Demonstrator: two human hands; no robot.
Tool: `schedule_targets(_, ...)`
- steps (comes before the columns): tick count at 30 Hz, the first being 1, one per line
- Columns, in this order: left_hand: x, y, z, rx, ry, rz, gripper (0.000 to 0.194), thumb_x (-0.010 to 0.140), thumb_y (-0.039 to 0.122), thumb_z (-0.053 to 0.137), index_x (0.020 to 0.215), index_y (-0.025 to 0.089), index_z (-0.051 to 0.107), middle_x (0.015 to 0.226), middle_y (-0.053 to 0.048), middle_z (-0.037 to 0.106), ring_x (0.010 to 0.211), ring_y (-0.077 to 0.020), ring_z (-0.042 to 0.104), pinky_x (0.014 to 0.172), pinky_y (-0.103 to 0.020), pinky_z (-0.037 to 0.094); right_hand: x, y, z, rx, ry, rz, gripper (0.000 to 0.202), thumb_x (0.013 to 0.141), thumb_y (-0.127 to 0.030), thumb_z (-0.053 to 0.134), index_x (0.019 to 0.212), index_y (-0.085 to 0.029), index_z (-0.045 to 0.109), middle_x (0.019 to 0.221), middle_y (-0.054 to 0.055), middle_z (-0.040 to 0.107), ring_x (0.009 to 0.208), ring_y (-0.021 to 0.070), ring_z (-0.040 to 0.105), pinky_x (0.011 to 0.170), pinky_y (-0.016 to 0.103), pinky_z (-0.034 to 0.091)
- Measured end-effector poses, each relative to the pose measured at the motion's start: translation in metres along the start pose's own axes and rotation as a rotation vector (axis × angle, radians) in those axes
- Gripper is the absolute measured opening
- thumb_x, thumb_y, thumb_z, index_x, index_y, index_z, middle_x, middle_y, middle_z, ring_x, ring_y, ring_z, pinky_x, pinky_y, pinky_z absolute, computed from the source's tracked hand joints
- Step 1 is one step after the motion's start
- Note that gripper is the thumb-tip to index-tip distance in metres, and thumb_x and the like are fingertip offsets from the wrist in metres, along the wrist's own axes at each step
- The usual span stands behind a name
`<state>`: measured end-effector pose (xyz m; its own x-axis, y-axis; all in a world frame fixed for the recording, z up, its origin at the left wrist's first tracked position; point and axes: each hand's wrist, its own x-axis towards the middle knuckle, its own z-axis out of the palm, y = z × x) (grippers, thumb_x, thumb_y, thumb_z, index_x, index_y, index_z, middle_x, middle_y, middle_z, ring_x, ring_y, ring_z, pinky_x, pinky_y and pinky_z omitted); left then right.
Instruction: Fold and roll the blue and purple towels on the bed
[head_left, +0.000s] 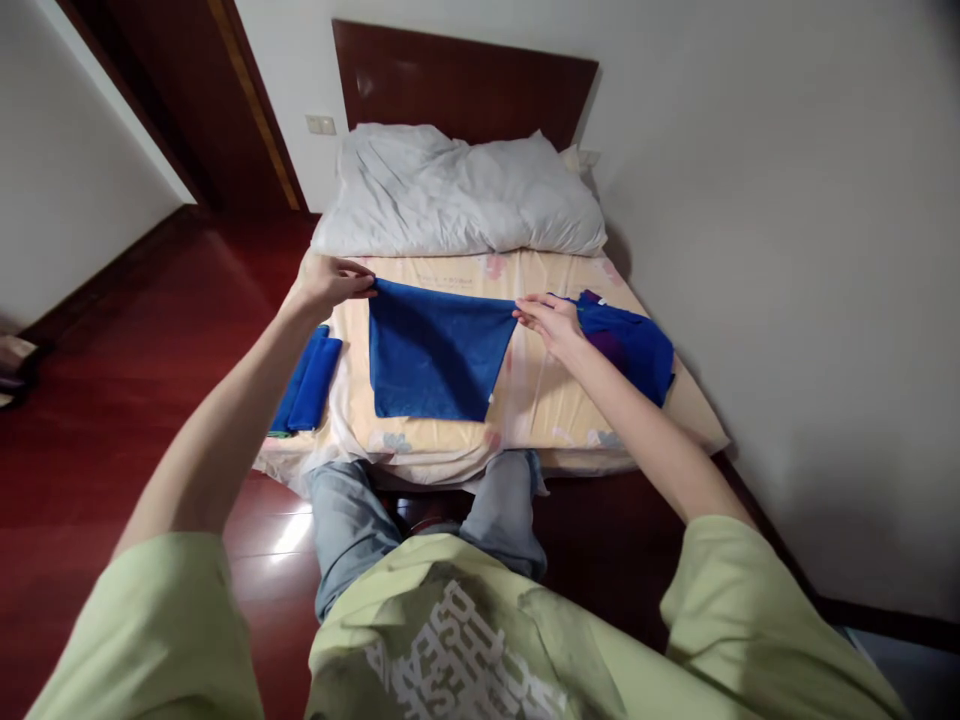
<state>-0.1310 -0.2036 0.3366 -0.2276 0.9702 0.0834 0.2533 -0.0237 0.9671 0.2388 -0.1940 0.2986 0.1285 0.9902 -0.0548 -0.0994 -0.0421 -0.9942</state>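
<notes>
A blue cloth [442, 350] hangs spread between my two hands over the bed, its top edge drawn nearly straight. My left hand [335, 280] pinches its upper left corner. At the upper right corner, my right hand [549, 322] has the cloth between thumb and fingers. To the left, folded blue cloths [316, 383] lie side by side near the bed's front edge. Behind my right hand and forearm is a loose heap of blue cloths [637, 350] with some purple in it, partly hidden by the arm.
The bed [600, 440] has a pale patterned sheet and a dark wooden headboard [465, 80]. A white bundled quilt or pillow [465, 190] lies across its far end. A wall [810, 300] runs along the right. Dark red flooring [150, 400] extends at the left.
</notes>
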Motion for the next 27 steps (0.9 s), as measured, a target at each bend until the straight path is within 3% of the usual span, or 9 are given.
schedule_targets(3, 0.014, 0.004, -0.003, -0.018, 0.113, 0.203, 0.026, 0.069, 0.017, 0.086, 0.090, 0.008, 0.073, 0.074, -0.002, 0.064, 0.076, -0.0174, 0.072, 0.087, -0.039, 0.066, 0.024, -0.004, 0.014, 0.003, 0.025, -0.238, 0.041, 0.067, -0.032, 0.098, 0.084, -0.020, 0.063, 0.072, -0.004, 0.072, 0.068, 0.0111, 0.074, 0.068, 0.021, 0.062)
schedule_targets(5, 0.010, 0.002, -0.007, 0.007, 0.180, 0.284, 0.025, 0.074, 0.022, 0.080, 0.096, 0.012, 0.074, 0.083, -0.004, 0.068, 0.085, -0.0175, 0.073, 0.088, -0.033, 0.065, 0.029, -0.001, 0.013, -0.007, 0.030, -0.366, 0.043, 0.067, -0.038, 0.097, 0.088, -0.021, 0.063, 0.076, -0.003, 0.072, 0.072, 0.0122, 0.075, 0.071, 0.023, 0.062)
schedule_targets(8, -0.014, -0.026, -0.011, 0.104, 0.241, 0.318, 0.024, 0.078, 0.028, 0.074, 0.099, 0.017, 0.076, 0.096, -0.005, 0.073, 0.099, -0.0190, 0.073, 0.089, -0.027, 0.061, 0.021, 0.029, 0.001, -0.058, 0.011, -0.399, 0.044, 0.066, -0.043, 0.095, 0.091, -0.022, 0.065, 0.081, -0.001, 0.073, 0.075, 0.0142, 0.074, 0.074, 0.026, 0.062)
schedule_targets(12, -0.070, -0.117, 0.006, 0.216, 0.209, 0.237, 0.023, 0.082, 0.034, 0.070, 0.098, 0.019, 0.077, 0.104, -0.008, 0.075, 0.104, -0.0221, 0.071, 0.091, -0.029, 0.059, -0.020, 0.122, -0.015, -0.140, -0.020, -0.207, 0.041, 0.064, -0.044, 0.092, 0.089, -0.022, 0.068, 0.086, 0.003, 0.075, 0.081, 0.0168, 0.072, 0.078, 0.028, 0.060)
schedule_targets(14, -0.102, -0.171, 0.025, 0.242, 0.147, 0.043, 0.021, 0.083, 0.032, 0.066, 0.095, 0.018, 0.075, 0.101, -0.009, 0.075, 0.100, -0.0229, 0.072, 0.092, -0.032, 0.059, -0.047, 0.179, -0.020, -0.163, -0.019, -0.034, 0.039, 0.061, -0.043, 0.093, 0.083, -0.022, 0.068, 0.084, 0.004, 0.075, 0.082, 0.0179, 0.070, 0.076, 0.027, 0.058)
schedule_targets(16, -0.133, -0.218, 0.045, 0.249, 0.095, -0.211, 0.019, 0.082, 0.029, 0.063, 0.095, 0.018, 0.072, 0.100, -0.008, 0.075, 0.102, -0.0238, 0.072, 0.090, -0.032, 0.060, -0.072, 0.231, -0.023, -0.206, 0.011, 0.225, 0.041, 0.057, -0.046, 0.093, 0.073, -0.021, 0.065, 0.071, 0.001, 0.070, 0.070, 0.0168, 0.066, 0.064, 0.026, 0.053)
schedule_targets(18, -0.159, -0.253, 0.062, 0.265, 0.068, -0.295, 0.022, 0.079, 0.029, 0.064, 0.097, 0.018, 0.071, 0.091, -0.007, 0.073, 0.096, -0.0251, 0.073, 0.082, -0.032, 0.061, -0.091, 0.270, -0.026, -0.226, 0.028, 0.318, 0.044, 0.056, -0.051, 0.092, 0.069, -0.020, 0.063, 0.058, -0.001, 0.064, 0.059, 0.0162, 0.059, 0.054, 0.026, 0.045)
schedule_targets(22, -0.186, -0.285, 0.073, 0.290, 0.077, -0.369, 0.031, 0.086, 0.034, 0.060, 0.112, 0.019, 0.067, 0.091, -0.008, 0.073, 0.094, -0.0257, 0.074, 0.076, -0.032, 0.061, -0.098, 0.304, -0.033, -0.214, 0.063, 0.361, 0.045, 0.056, -0.050, 0.091, 0.075, -0.020, 0.065, 0.062, -0.002, 0.067, 0.058, 0.0148, 0.059, 0.054, 0.024, 0.042)
schedule_targets(27, -0.178, -0.293, 0.068, 0.307, 0.087, -0.406, 0.029, 0.089, 0.032, 0.056, 0.111, 0.016, 0.066, 0.098, -0.011, 0.075, 0.102, -0.0282, 0.074, 0.083, -0.034, 0.060, -0.085, 0.313, -0.039, -0.191, 0.032, 0.422, 0.036, 0.058, -0.044, 0.088, 0.075, -0.018, 0.070, 0.058, -0.002, 0.066, 0.057, 0.0140, 0.058, 0.052, 0.023, 0.039)
